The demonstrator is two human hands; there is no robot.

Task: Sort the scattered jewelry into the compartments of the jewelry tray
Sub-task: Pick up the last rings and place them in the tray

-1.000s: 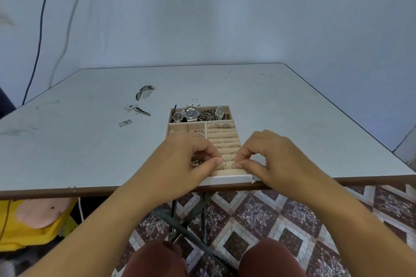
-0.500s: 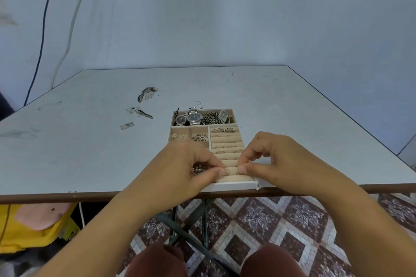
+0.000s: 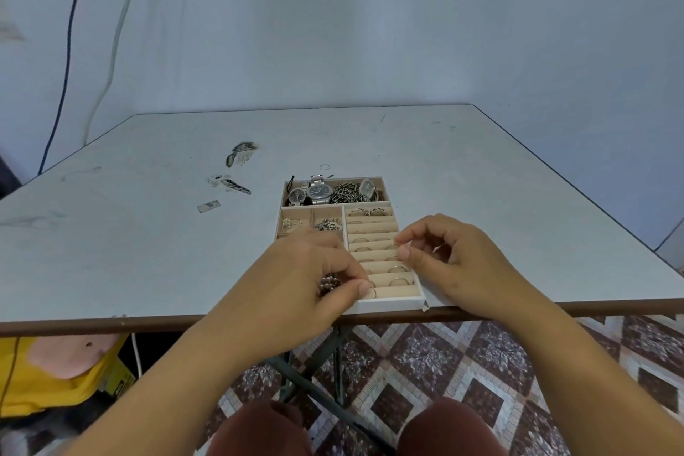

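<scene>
My right hand (image 3: pixel 455 263) pinches a ring (image 3: pixel 392 246) over the tray's (image 3: pixel 388 304) crosswise slots (image 3: pixel 372 233), right edge; left hand (image 3: pixel 307 278) pinches a second ring (image 3: pixel 371 293) nearer me

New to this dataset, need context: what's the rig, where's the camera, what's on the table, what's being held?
There is no machine. A person works bare-handed, and one wide camera on their head looks forward and down at the hands, so there is only this one view. On the table sits a tray. It has watches in the far compartment, small pieces in two left boxes, and ring rolls on the right. A loose ring lies just beyond the tray. The left hand pinches a ring at the nearest slot. The right hand has curled fingertips at the middle rolls. Whether it grips anything is too small to tell.
</scene>
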